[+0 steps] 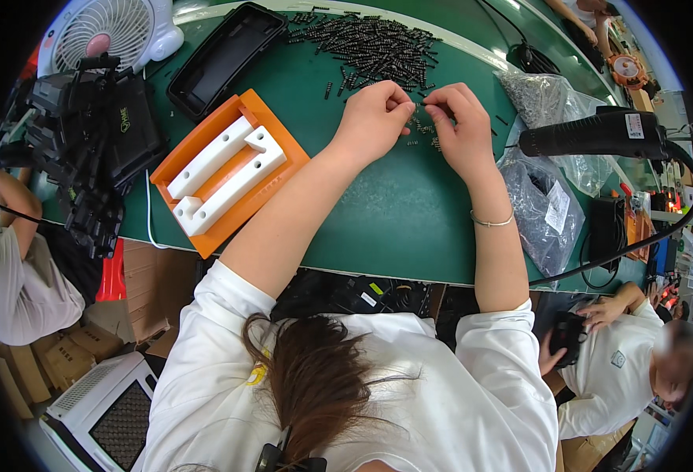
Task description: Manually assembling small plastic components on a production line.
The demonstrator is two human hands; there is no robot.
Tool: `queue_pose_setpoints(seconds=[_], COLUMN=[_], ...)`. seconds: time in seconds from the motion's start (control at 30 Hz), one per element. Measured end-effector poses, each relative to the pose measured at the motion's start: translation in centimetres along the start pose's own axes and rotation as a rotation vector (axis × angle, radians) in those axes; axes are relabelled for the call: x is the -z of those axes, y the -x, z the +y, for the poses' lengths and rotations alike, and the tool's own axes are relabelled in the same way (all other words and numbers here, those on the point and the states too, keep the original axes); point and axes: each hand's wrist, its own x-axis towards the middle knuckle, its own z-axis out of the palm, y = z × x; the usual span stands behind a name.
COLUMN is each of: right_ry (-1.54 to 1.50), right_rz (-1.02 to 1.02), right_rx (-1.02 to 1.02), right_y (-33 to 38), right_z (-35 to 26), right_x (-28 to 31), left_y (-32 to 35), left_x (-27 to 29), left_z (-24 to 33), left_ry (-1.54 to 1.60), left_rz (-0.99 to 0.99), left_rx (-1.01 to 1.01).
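Note:
Over the green worktable (378, 228), my left hand (374, 119) and my right hand (463, 130) are close together, thumbs and fingertips pinched. Whatever each one holds is too small to name. Small metallic pieces, screw-like in shape, lie loose (421, 134) between and just below the hands. Beyond my fingertips spreads a heap of short, black, ribbed cylindrical parts (378, 47), with a few strays at its near edge. To the left of my left forearm is an orange tray-like fixture (277, 189) with white blocks (213, 161) that have holes in them.
A black open box (224, 59) and a white fan (99, 39) stand behind stacked black devices (79, 134) at left. At right, a corded black handheld tool (582, 135) lies across plastic bags (543, 204) of small parts. A co-worker at lower right holds a black object (570, 338).

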Motion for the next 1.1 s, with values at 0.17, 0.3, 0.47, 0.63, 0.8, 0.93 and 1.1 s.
queue_pose_setpoints(seconds=[0.17, 0.3, 0.47, 0.63, 0.8, 0.93, 1.1], right_ry=[-0.021, -0.077, -0.110, -0.240, -0.268, -0.338, -0.458], right_rz=[-0.025, -0.028, -0.042, -0.043, -0.082, -0.111, -0.053], right_rx=[0.028, -0.021, -0.054, -0.194, -0.192, -0.213, -0.153], right_y=[0.0, -0.1, 0.0, 0.6, 0.5, 0.2, 0.2], right_z=[-0.2, -0.5, -0.3, 0.6, -0.2, -1.3, -1.7], right_x=[0.2, 0.4, 0.5, 0.4, 0.7, 0.5, 0.2], left_y=[0.0, 0.0, 0.0, -0.2, 0.4, 1.0, 0.9], left_x=[0.0, 0.1, 0.0, -0.3, -0.5, -0.3, 0.1], left_z=[0.1, 0.2, 0.0, -1.1, -1.0, 0.1, 0.5], left_ry=[-0.016, -0.011, -0.025, 0.000, -0.116, 0.001, 0.062], left_rz=[0.000, 0.008, 0.002, 0.032, 0.115, 0.033, -0.006], left_rx=[0.017, 0.007, 0.013, -0.102, -0.254, -0.209, -0.094])
